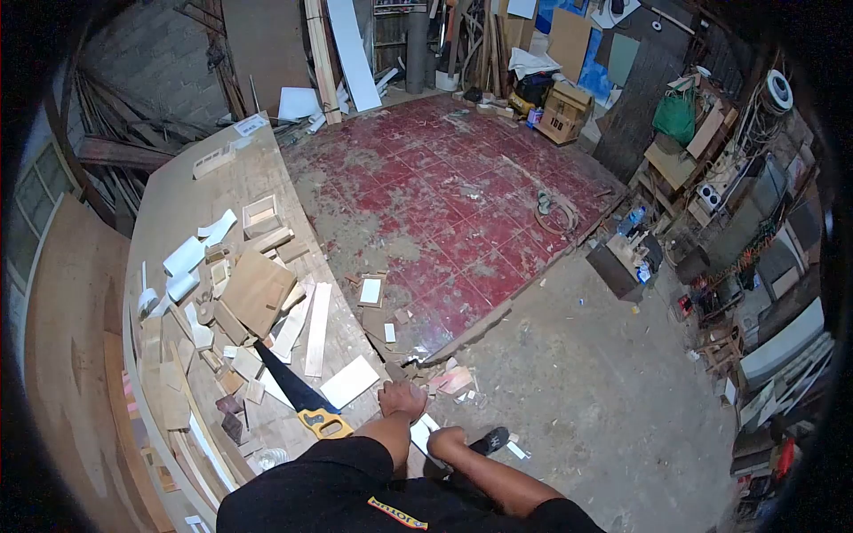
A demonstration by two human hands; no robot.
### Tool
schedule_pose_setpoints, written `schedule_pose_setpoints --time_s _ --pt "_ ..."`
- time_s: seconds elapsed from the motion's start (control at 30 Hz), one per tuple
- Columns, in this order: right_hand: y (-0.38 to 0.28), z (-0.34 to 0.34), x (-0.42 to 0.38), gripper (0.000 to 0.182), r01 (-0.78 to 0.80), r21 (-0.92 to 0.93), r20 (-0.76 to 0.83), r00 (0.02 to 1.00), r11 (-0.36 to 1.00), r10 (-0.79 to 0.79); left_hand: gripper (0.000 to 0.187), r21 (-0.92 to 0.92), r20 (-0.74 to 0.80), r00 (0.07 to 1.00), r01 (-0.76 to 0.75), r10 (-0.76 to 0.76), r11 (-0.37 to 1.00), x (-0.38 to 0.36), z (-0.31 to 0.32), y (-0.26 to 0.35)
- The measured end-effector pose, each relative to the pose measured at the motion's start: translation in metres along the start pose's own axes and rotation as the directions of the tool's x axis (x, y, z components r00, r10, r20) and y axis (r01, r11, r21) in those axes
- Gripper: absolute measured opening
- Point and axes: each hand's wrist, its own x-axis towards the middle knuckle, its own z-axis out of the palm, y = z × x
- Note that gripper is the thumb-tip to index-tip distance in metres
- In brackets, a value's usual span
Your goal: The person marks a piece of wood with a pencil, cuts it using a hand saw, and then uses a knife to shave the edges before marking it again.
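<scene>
My right hand (pixel 446 438) is curling shut on a pale offcut (pixel 424 435); left hand (pixel 402 399) is pressing fist-down on the bench (pixel 169 213) edge. Handsaw (pixel 298 393) is lying just left, blade running away from me.

Your left hand (pixel 402 398) rests at the table (pixel 178 200) edge, with the handsaw (pixel 298 391) lying just to its left and a white offcut (pixel 349 381) close above it. Beyond those, wood scraps (pixel 253 289) crowd the near half of the table; only its far end has bare board. Your right hand (pixel 444 438) hangs over the floor (pixel 604 391), which lies open to the right, with small debris (pixel 453 380) just beside the table.
</scene>
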Motion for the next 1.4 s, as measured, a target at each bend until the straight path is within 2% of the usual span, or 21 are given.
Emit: schedule_pose_setpoints --time_s 0.17,0.23,0.3,0.37,0.4,0.43,0.5,0.53,0.57,0.63,0.67,0.7,0.77,0.8,0.9,1.03,1.07,1.23,1.3,1.33,1.4 --pt "-0.007 0.006 0.027 0.027 0.075 -0.079 0.002 0.997 0.994 -0.075 0.062 -0.008 0.068 0.998 0.007 -0.006 1.0 0.006 0.001 0.001" --pt "-0.007 0.005 0.032 0.027 0.048 0.132 -0.094 0.995 0.99 -0.036 0.062 -0.042 0.011 1.0 0.003 -0.002 0.999 0.004 0.005 0.0" --pt "-0.003 0.003 0.021 0.027 0.06 0.101 -0.138 0.989 0.993 -0.045 0.061 -0.023 0.032 0.999 0.011 -0.011 1.0 0.007 0.004 0.0" --pt "0.0 -0.003 0.0 0.027 0.096 0.017 -0.044 0.994 0.995 -0.095 0.062 -0.018 0.014 1.0 0.003 -0.003 1.0 0.001 0.005 -0.001" --pt "0.001 -0.019 -0.025 0.024 0.053 -0.02 -0.028 0.998 0.998 -0.053 0.062 -0.016 -0.018 1.0 -0.011 0.01 1.0 0.001 0.003 0.0" --pt "-0.004 -0.013 -0.008 0.024 0.047 -0.011 -0.035 0.998 0.999 -0.048 0.062 -0.011 -0.024 0.999 -0.021 0.021 1.0 0.003 0.001 0.002" --pt "-0.023 0.038 0.08 0.023 -0.193 -0.163 0.197 0.955 0.968 0.223 0.061 0.027 -0.014 1.0 0.0 0.001 1.0 0.003 0.002 0.002" --pt "-0.039 0.063 0.129 0.022 -0.394 -0.265 0.286 0.84 0.88 0.461 0.06 0.003 0.0 1.0 -0.028 0.028 1.0 0.001 -0.003 0.001" --pt "-0.038 0.044 0.11 0.022 -0.393 -0.267 0.286 0.84 0.88 0.462 0.06 0.002 0.001 1.0 -0.027 0.027 1.0 0.003 -0.004 0.002" --pt "-0.03 -0.005 0.039 0.019 -0.161 -0.016 0.125 0.979 0.987 0.162 0.059 -0.02 0.002 1.0 -0.004 0.004 1.0 0.0 -0.005 0.004" --pt "-0.029 0.018 0.066 0.019 -0.079 0.03 0.021 0.997 0.996 0.079 0.059 -0.019 0.001 1.0 -0.006 0.006 1.0 0.001 -0.004 0.005" --pt "-0.023 0.04 0.087 0.019 -0.079 0.031 0.02 0.997 0.996 0.078 0.058 -0.023 0.006 1.0 0.001 -0.001 1.0 0.002 -0.003 0.004" --pt "-0.012 0.073 0.109 0.023 0.098 0.008 -0.193 0.977 0.995 -0.094 0.058 -0.025 0.016 1.0 0.007 -0.006 1.0 -0.001 0.0 0.002" --pt "-0.004 0.035 0.057 0.026 0.145 0.002 -0.046 0.988 0.989 -0.145 0.057 0.0 0.017 1.0 0.004 -0.004 1.0 -0.001 0.002 0.001" --pt "0.023 -0.003 -0.023 0.025 0.203 0.003 -0.03 0.979 0.979 -0.202 0.056 0.015 -0.002 1.0 0.0 0.0 1.0 0.0 -0.003 0.003" --pt "0.018 -0.001 -0.011 0.026 0.134 0.141 -0.113 0.987 0.981 -0.118 0.054 0.008 -0.03 1.0 0.01 -0.009 1.0 0.0 0.0 0.004" --pt "0.018 0.002 -0.003 0.026 0.192 0.18 -0.165 0.973 0.965 -0.163 0.054 -0.031 -0.002 1.0 0.024 -0.024 0.999 0.003 0.004 0.003" --pt "-0.001 0.003 0.006 0.026 0.098 0.114 -0.14 0.987 0.989 -0.081 0.055 -0.029 -0.033 0.999 -0.011 0.01 1.0 -0.007 -0.01 0.004" --pt "0.004 -0.012 -0.022 0.029 0.002 0.15 -0.07 0.998 0.989 0.009 0.057 -0.011 -0.02 1.0 -0.015 0.015 1.0 -0.008 -0.015 0.005" --pt "-0.002 -0.002 -0.007 0.036 -0.08 0.077 -0.067 0.994 0.994 0.085 0.06 -0.03 0.043 0.999 0.012 -0.01 0.999 -0.005 -0.015 0.004" --pt "0.005 0.019 0.012 0.037 -0.012 0.119 -0.126 0.992 0.993 0.028 0.059 -0.023 0.028 0.999 0.024 -0.024 0.999 -0.003 -0.012 0.003"
